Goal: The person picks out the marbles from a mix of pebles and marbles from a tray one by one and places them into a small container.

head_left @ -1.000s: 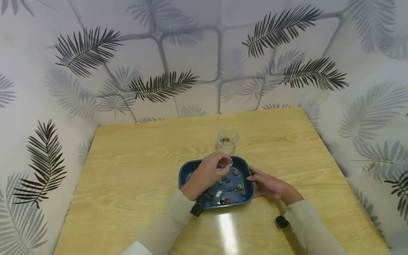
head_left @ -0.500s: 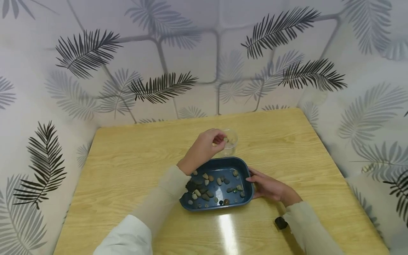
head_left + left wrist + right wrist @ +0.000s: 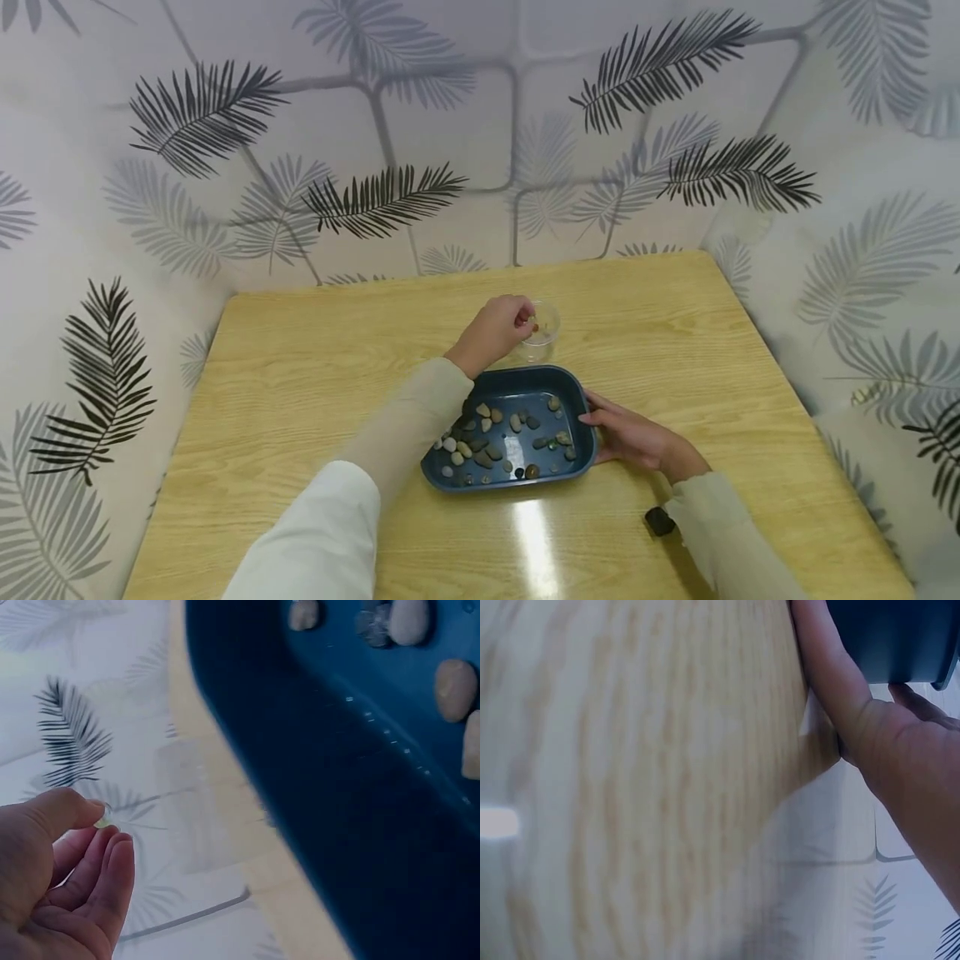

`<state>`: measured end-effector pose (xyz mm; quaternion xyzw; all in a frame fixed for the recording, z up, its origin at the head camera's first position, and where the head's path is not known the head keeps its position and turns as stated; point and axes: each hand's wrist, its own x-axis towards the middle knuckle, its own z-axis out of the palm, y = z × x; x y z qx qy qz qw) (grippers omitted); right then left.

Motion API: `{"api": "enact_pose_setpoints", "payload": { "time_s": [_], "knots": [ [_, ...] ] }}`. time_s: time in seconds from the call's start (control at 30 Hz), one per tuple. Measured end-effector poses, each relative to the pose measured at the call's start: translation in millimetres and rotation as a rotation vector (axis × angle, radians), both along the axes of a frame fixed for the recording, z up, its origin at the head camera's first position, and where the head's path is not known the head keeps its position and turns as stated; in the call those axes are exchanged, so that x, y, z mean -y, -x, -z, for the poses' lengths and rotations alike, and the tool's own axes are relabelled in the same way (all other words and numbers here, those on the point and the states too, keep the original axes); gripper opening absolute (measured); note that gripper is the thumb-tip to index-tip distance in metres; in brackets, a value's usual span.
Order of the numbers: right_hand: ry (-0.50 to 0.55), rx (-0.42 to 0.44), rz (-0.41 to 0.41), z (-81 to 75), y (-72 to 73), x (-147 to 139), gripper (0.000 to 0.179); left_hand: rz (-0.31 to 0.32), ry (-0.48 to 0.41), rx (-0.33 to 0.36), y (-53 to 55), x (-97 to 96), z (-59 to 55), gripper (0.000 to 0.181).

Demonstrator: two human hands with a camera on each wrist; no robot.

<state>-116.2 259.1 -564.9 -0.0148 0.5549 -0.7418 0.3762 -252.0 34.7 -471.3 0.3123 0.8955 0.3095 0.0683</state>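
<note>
My left hand (image 3: 495,329) is at the left rim of a clear round plastic cup (image 3: 545,335). In the left wrist view, the left hand (image 3: 71,874) pinches a small clear, greenish glass marble (image 3: 103,822) between thumb and fingertip. An orange-red bead shows by the fingers inside the cup; the hand hides part of it. My right hand (image 3: 630,433) grips the right end of a dark blue tray (image 3: 517,488), thumb at the rim. In the right wrist view, the right hand (image 3: 877,727) lies low against the tray's outer wall (image 3: 892,645).
Pebbles (image 3: 482,458) and several small glass marbles lie scattered in the tray, with a dark marble (image 3: 519,473) near its front. The wooden table (image 3: 315,375) meets a leaf-patterned wall covering (image 3: 450,125) at its back and sides.
My left hand has moved from over the tray, away from me, to the cup, carrying the small marble. The right hand has stayed at the tray's right end.
</note>
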Motion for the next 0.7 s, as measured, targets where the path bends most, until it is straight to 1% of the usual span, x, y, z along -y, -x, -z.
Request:
{"api": "enact_pose_setpoints", "payload": {
  "time_s": [0.1, 0.2, 0.37, 0.57, 0.7],
  "knots": [
    [-0.004, 0.008, 0.019, 5.6, 0.1, -1.3, 0.055, -0.008, 0.074, -0.011, 2.1, -6.4, 10.0, 0.012],
    [-0.006, 0.019, 0.043, 9.3, 0.0, -1.0, 0.054, -0.017, 0.144, -0.026, 2.8, -9.2, 15.8, 0.014],
    [0.002, 0.029, 0.049, 10.3, -0.1, 0.5, 0.054, -0.023, 0.221, -0.036, 1.8, -9.6, 17.0, 0.016],
    [0.007, 0.015, 0.045, 10.5, -0.2, -0.2, 0.054, -0.008, 0.256, -0.084, 2.5, -9.1, 15.6, 0.015],
    [0.007, 0.015, 0.045, 9.8, -0.1, -1.2, 0.054, 0.003, 0.276, -0.093, 3.2, -9.2, 14.4, 0.017]
  ]
}}
